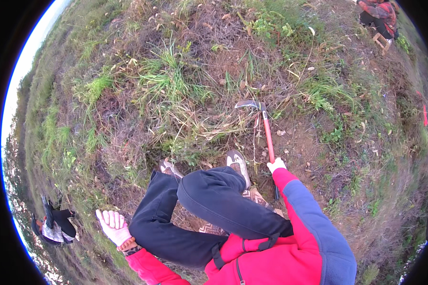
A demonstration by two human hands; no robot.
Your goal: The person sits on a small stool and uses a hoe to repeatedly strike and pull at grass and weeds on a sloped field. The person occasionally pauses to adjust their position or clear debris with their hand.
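Note:
My right hand [276,164], in a white glove, grips the red handle of a sickle [268,140] in front of my right knee. The sickle's curved metal blade [249,103] points left, over flattened dry grass stalks [214,131]. My left hand [113,227], in a pale glove, is held out beside my left knee with its fingers loosely bent and nothing visible in it. A green grass tuft [174,76] grows beyond the blade, to its left.
My shoes [239,164] rest on the weedy slope, and a patterned cloth item [214,229] shows beneath my legs. One person [381,17] sits by a small wooden stool [381,42] at upper right. Another person [57,224] is at lower left. A red strip [425,115] stands at right.

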